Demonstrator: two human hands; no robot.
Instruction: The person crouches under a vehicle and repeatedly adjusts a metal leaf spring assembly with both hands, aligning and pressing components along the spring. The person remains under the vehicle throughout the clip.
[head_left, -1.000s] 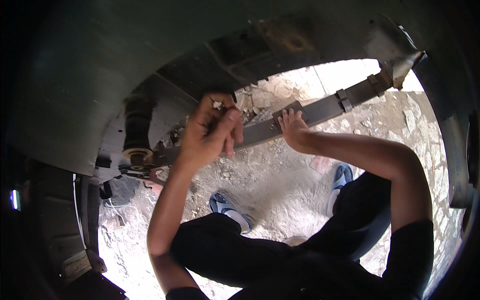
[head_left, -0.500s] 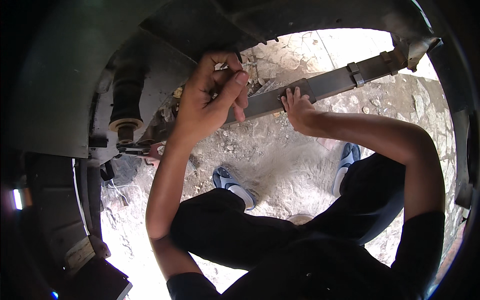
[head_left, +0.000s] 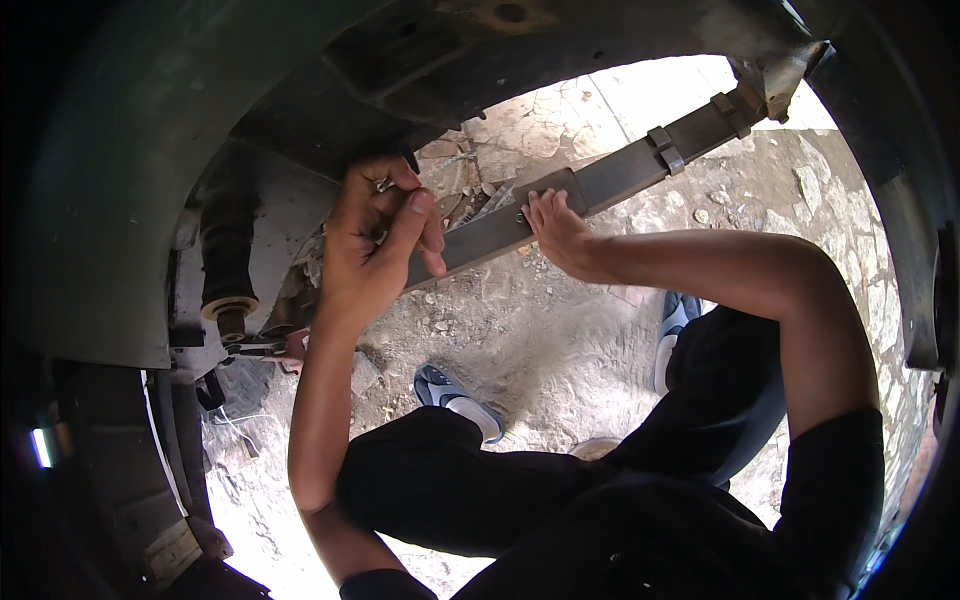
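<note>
Setting: cracked, dusty stone ground [head_left: 560,350] seen from under a vehicle, with the dark underbody [head_left: 300,90] arching across the top and left of the view.
Leaf spring: a long flat metal leaf spring [head_left: 600,185] runs on a slant from mid-left up to the upper right, where it meets a bracket [head_left: 775,75]; two metal clamps [head_left: 665,150] band it along its upper stretch.
Left hand: the left hand [head_left: 375,250] is raised against the lower end of the leaf spring, its fingers [head_left: 415,215] clenched around a small metal part [head_left: 382,184] that shows only as a glint at the knuckles; what kind of part it is cannot be told.
Right hand: the right hand [head_left: 555,230] lies on the leaf spring near its middle, fingers stretched flat and pressing on the bar's upper edge, not curled around it.
Spacing: the two hands sit near each other on the same bar, left one lower.
Left side: a black rubber bump stop [head_left: 228,250] hangs down from the frame; just below it a pair of pliers [head_left: 265,348] with reddish handles rests on a ledge, apart from both hands.
Below: the person's legs in dark trousers [head_left: 500,490] are folded, and two blue and white shoes [head_left: 455,392] rest on the ground.
</note>
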